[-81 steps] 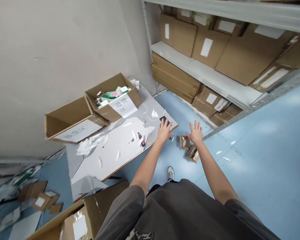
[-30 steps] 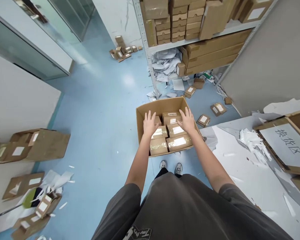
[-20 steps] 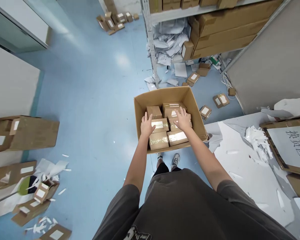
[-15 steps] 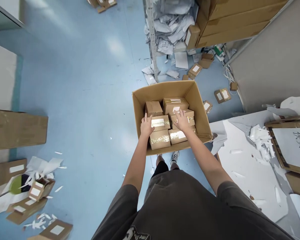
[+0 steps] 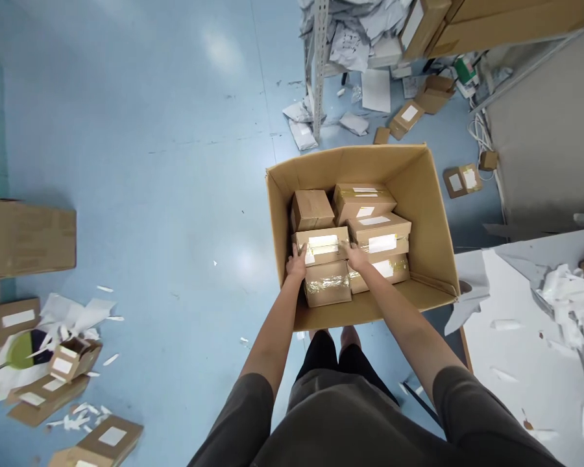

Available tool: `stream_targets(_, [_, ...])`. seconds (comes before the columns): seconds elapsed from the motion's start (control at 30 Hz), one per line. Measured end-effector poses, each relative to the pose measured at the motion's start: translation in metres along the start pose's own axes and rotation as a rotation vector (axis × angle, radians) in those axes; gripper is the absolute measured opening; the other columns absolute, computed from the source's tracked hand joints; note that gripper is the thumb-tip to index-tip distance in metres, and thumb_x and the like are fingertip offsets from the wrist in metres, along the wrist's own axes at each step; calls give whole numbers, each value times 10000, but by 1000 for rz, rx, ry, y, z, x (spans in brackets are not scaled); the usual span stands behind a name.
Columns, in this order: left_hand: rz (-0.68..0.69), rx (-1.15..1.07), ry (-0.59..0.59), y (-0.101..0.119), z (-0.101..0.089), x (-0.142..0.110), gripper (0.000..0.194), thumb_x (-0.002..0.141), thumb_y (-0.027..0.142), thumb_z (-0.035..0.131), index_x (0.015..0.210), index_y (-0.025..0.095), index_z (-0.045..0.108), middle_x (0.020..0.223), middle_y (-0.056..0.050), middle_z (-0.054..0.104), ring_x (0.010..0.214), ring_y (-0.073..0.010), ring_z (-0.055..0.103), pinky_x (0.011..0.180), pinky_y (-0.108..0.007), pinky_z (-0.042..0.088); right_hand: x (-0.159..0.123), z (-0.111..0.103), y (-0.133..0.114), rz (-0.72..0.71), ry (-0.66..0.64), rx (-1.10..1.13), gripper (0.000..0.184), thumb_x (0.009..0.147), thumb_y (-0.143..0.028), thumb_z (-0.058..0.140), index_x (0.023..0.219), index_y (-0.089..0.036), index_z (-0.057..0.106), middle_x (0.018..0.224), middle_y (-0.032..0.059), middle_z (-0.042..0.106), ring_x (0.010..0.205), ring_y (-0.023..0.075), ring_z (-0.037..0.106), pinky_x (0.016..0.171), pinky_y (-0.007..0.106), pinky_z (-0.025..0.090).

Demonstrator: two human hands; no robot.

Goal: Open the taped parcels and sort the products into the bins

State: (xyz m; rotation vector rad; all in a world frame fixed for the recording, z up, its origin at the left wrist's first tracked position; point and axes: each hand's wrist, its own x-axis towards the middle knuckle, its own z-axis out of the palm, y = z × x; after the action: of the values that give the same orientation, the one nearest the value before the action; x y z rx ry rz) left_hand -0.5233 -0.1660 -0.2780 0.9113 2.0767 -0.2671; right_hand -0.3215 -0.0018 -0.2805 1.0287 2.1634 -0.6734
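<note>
A big open cardboard carton sits on the blue floor in front of me. Several small taped brown parcels with white labels lie inside it. My left hand and my right hand grip the two ends of one small labelled parcel in the middle of the carton. Another taped parcel lies just below it, and more parcels are stacked to the right.
A metal shelf leg stands beyond the carton amid scattered papers and small boxes. A white-topped table strewn with paper scraps is at the right. More boxes and torn paper litter the floor at the left.
I turned from the table to the carton and bent closer. My hands went from flat above the parcels to closing on the ends of one parcel.
</note>
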Motion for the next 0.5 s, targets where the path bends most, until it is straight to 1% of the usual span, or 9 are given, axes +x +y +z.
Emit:
stream_targets(0.1, [-28,-18,20,-1,12,12,1010,947,82,580,1755,462,108,1854,-83,62,1359,-314,630,1077,-473,595,21,10,0,48,-88,-19,895,980,-154,654,1763,-295,246,1665,184,488,1471,334,536,1172,378,419])
stream_targets(0.17, [-48,-47,18,0,17,18,1023,952,93,585,1751,485,79,1852,-95,75,1345,-310,648,1057,-461,607,32,15,0,70,-108,-35,928,983,-195,679,1772,-287,199,1651,220,493,1445,348,561,1152,384,433])
stream_targets(0.2, [-61,-71,14,0,20,20,1035,954,93,584,1747,499,57,1848,-105,102,1325,-303,666,1044,-450,612,37,16,1,75,-108,-41,944,985,-221,687,1776,-278,174,1635,238,504,1425,352,577,1138,389,445])
stream_targets(0.27, [-78,-133,12,1,24,22,1056,953,88,585,1740,516,26,1813,-133,216,1271,-285,707,1026,-432,616,43,19,2,71,-100,-50,968,993,-259,684,1780,-275,121,1611,255,514,1379,356,612,1098,400,478])
stream_targets(0.37, [-78,-218,39,1,25,22,1070,928,69,606,1742,508,66,1711,-153,376,1221,-280,738,1036,-427,599,45,21,7,31,-89,-63,1031,977,-215,667,1779,-316,26,1582,239,510,1272,330,674,1012,390,522])
stream_targets(0.43, [-66,-263,60,0,22,22,1087,896,55,634,1747,488,115,1673,-153,417,1241,-291,729,1058,-425,580,43,18,11,-15,-71,-41,1080,946,-172,677,1777,-320,3,1523,210,523,1178,294,704,983,369,523])
stream_targets(0.5, [-55,-298,81,-1,16,23,1109,858,52,670,1752,461,156,1649,-144,450,1305,-305,691,1084,-418,561,39,11,12,-50,-43,-1,1089,920,-141,682,1780,-287,31,1459,190,532,1117,269,706,986,359,513])
